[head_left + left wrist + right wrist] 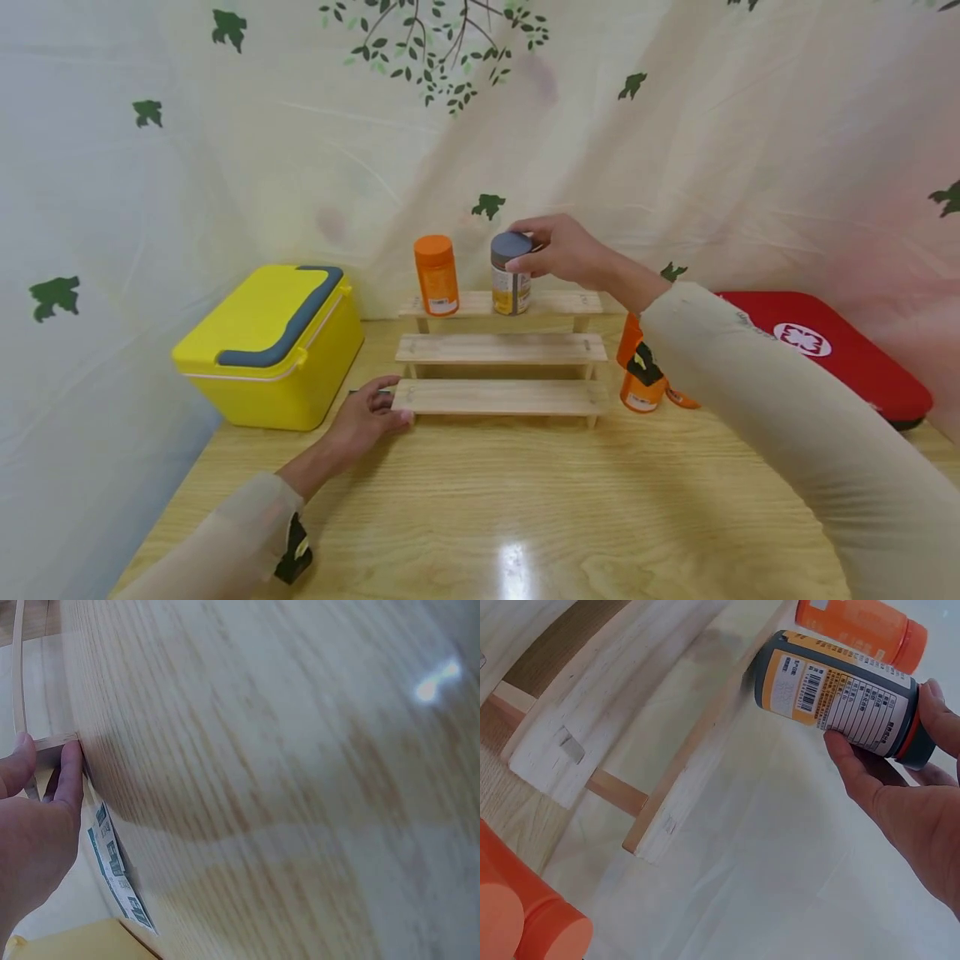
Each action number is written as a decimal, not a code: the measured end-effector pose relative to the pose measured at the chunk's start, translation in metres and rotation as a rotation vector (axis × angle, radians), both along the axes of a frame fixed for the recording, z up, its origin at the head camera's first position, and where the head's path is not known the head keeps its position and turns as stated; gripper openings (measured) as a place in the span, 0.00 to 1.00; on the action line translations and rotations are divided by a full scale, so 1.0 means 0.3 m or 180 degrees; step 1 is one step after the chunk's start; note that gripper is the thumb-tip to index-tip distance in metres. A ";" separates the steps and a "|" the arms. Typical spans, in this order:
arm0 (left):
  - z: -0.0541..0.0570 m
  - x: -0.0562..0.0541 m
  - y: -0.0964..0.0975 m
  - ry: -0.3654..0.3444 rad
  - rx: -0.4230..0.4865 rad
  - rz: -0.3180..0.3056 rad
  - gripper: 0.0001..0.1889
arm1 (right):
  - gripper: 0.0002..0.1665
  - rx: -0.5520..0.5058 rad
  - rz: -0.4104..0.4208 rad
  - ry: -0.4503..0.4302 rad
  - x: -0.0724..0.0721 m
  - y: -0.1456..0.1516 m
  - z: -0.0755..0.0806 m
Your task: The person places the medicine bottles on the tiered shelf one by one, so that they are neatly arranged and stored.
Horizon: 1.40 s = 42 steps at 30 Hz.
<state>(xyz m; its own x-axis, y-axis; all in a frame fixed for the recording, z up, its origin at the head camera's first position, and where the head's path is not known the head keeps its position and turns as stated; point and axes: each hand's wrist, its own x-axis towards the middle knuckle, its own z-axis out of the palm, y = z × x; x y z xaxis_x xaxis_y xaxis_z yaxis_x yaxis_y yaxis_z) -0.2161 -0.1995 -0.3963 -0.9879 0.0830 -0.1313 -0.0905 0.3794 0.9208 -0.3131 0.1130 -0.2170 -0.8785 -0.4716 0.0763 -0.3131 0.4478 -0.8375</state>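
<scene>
My right hand [566, 250] grips a pill bottle [512, 287] with a dark grey lid by its top, fingers and thumb around the lid. The bottle's base is right at the top step of a three-step wooden rack [495, 398]. In the right wrist view the bottle [832, 694] shows a yellow and white label with a barcode. An orange bottle [436, 277] stands upright on the same step, to the left. My left hand [363, 425] holds the left end of the lowest step, thumb in front; the left wrist view shows its fingers [70, 776] pinching that end.
A yellow box [262, 333] with a grey handle stands left of the rack. To the right are orange bottles [641, 392], partly behind my right sleeve, and a red case [832, 358] with a white emblem. A printed card [116, 862] lies near my left hand. Patterned cloth hangs behind.
</scene>
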 end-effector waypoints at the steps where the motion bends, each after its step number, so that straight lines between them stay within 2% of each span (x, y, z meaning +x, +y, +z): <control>1: -0.001 0.000 0.000 0.0003 0.0005 -0.0003 0.33 | 0.36 -0.0006 -0.0001 -0.0024 -0.006 -0.007 -0.005; 8: -0.004 0.002 0.000 0.0000 0.0026 -0.0011 0.33 | 0.37 -0.0020 -0.0010 -0.0065 -0.029 -0.033 -0.020; 15: -0.007 -0.001 -0.004 0.0009 0.0017 -0.0023 0.33 | 0.33 -0.0046 0.0004 -0.0111 -0.045 -0.038 -0.031; 22: -0.001 0.002 -0.004 0.0029 -0.0009 -0.0010 0.33 | 0.33 0.0006 -0.0017 -0.0172 -0.043 -0.045 -0.030; 27: 0.007 0.010 -0.005 0.0088 0.0082 -0.0076 0.33 | 0.34 0.0024 -0.0029 -0.0159 -0.044 -0.046 -0.029; 31: 0.006 0.013 -0.008 0.0126 0.0293 -0.0128 0.33 | 0.40 0.0095 -0.0066 -0.0196 -0.044 -0.045 -0.023; 36: -0.001 0.011 -0.006 0.0123 0.0383 -0.0118 0.33 | 0.49 0.0398 -0.0231 -0.0097 -0.012 -0.003 0.000; 42: -0.010 0.005 -0.005 0.0100 0.0313 -0.0064 0.32 | 0.49 0.0734 -0.0298 0.0281 0.077 0.101 0.023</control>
<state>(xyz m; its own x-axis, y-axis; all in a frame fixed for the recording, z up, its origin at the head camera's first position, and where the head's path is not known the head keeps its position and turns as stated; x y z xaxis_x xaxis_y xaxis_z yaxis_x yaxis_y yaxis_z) -0.2145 -0.2010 -0.3992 -0.9894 0.1137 -0.0906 -0.0544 0.2885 0.9559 -0.2899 0.1432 -0.2100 -0.9139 -0.4023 0.0545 -0.3286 0.6541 -0.6813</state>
